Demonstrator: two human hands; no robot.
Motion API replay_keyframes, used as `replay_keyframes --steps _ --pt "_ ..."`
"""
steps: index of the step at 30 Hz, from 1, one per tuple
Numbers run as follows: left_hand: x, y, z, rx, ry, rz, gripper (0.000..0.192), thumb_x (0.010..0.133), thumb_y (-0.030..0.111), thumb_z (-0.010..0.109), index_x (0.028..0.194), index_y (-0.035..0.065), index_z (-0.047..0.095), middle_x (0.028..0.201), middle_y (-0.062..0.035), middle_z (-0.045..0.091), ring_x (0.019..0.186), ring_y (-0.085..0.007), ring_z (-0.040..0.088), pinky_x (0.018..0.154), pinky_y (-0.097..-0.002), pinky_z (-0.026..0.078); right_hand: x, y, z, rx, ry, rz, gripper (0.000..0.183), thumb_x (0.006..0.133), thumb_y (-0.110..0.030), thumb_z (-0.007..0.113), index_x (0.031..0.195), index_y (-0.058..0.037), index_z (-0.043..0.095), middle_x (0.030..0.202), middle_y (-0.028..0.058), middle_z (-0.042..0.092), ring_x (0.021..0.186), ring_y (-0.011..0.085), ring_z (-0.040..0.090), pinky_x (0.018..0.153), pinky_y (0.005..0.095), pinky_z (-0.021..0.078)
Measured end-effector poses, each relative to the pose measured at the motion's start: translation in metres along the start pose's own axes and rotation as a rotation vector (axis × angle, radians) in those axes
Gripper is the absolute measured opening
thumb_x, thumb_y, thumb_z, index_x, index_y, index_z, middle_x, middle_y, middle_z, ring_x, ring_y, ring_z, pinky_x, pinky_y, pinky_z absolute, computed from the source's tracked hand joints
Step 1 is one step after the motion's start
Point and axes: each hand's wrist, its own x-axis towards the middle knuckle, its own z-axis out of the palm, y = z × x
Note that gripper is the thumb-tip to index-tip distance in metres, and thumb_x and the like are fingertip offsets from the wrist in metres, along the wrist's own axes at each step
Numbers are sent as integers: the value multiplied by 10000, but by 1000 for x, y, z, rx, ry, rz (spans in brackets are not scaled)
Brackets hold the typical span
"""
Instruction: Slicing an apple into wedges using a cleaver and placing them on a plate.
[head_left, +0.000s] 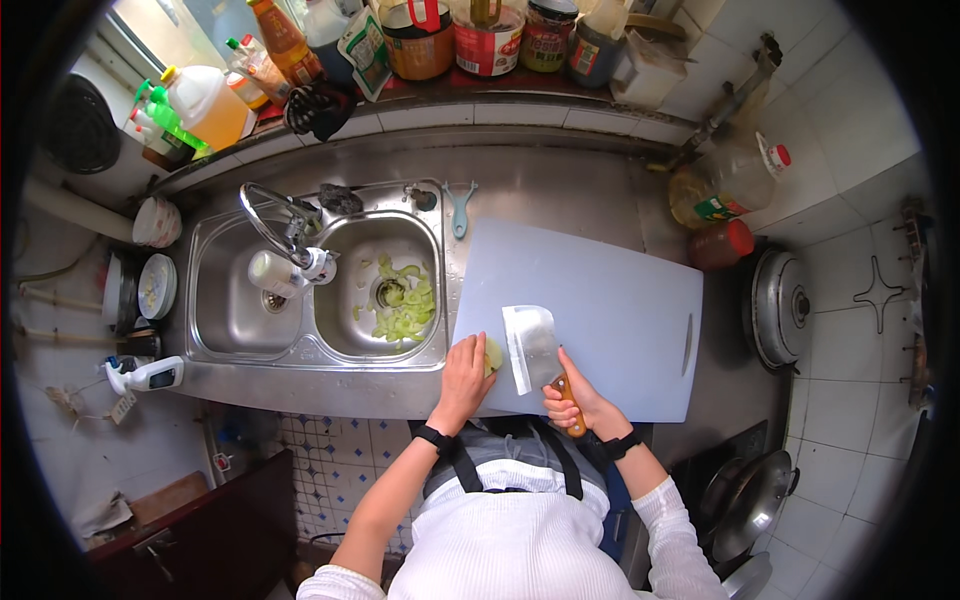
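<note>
My right hand (576, 401) grips the wooden handle (568, 401) of a cleaver, whose broad metal blade (534, 345) lies over a pale cutting board (600, 300). Near the board's left front edge, my left hand (466, 375) holds down a pale green vegetable piece (492, 356). Its fingers hide most of that piece. The blade is a short gap to the right of the vegetable, its bright edge facing it. Green peelings (405, 311) lie around the drain in the right basin of the steel sink (330, 337).
A light blue peeler (460, 210) rests between sink and board. The faucet (274, 229) arches over the basins. Bottles and jars (487, 37) line the back ledge. An oil jug (724, 184), a red-lidded jar (720, 244) and a lidded pot (778, 307) stand at right.
</note>
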Motion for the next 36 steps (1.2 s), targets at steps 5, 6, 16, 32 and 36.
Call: replay_keyframes --steps 5,6,16,32,36 --pt "-2 -3 -1 -16 39 2 669 673 141 763 1240 -43 460 1272 -224 495 1139 -379 493 967 -439 423 -5 8 -5 -24 -14 -23 710 880 -774 256 597 -126 314 436 -50 225 319 53 209 305 213 196" --pt "-2 -3 -3 -32 39 10 615 677 145 762 1189 -42 477 1278 -231 495 1140 -384 496 963 -439 427 -5 8 -6 -24 -14 -25 710 880 -774 256 597 -126 314 436 -50 225 319 53 209 305 213 196" --pt "-3 7 -20 13 35 118 247 772 138 718 913 -5 575 1267 -229 532 1156 -378 515 943 -431 439 -6 9 -7 -12 -21 -42 715 871 -783 268 594 -126 320 434 -49 232 318 53 219 302 210 205" --pt "29 -59 -58 -433 345 -380 206 849 140 675 956 -29 628 1133 -208 600 999 -373 599 860 -410 476 -8 12 -8 -35 -21 -71 724 863 -793 263 585 -127 324 430 -44 236 314 59 221 300 215 208" --pt "27 -138 -69 -191 407 -441 274 905 204 627 1065 -17 646 1125 -206 624 1070 -348 594 927 -397 457 -7 14 -5 -38 -45 -60 725 862 -795 259 585 -128 324 429 -44 237 314 60 221 300 216 209"
